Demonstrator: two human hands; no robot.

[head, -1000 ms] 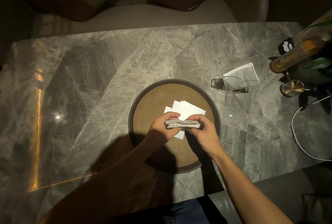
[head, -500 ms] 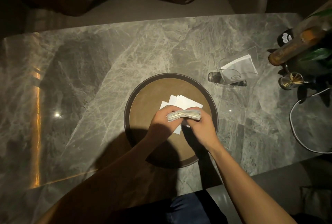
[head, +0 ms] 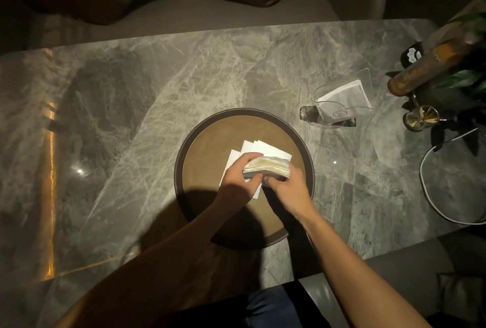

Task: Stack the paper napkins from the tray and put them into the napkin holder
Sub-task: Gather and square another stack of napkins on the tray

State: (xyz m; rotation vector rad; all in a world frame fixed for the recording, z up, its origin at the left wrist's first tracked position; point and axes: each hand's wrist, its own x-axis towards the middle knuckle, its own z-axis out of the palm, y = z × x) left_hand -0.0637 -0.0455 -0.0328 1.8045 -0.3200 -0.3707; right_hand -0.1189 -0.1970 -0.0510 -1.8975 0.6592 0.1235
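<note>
A thick stack of white napkins (head: 267,167) is held just above the round brown tray (head: 210,138). My left hand (head: 238,176) grips its left end and my right hand (head: 288,187) grips its right end from below. Several loose white napkins (head: 263,148) lie flat on the tray under and behind the stack. The clear napkin holder (head: 342,96) stands on the marble table to the right of the tray, with napkins inside it.
At the far right stand a brown cylinder (head: 426,67), a leafy plant (head: 465,77), a small metal cup (head: 420,118) and a looping white cable (head: 431,196). A cushioned seat lies beyond the table's far edge.
Both hands have squared the stack and lifted it slightly, its edge now tilted toward me. The loose napkins on the tray have not moved.
</note>
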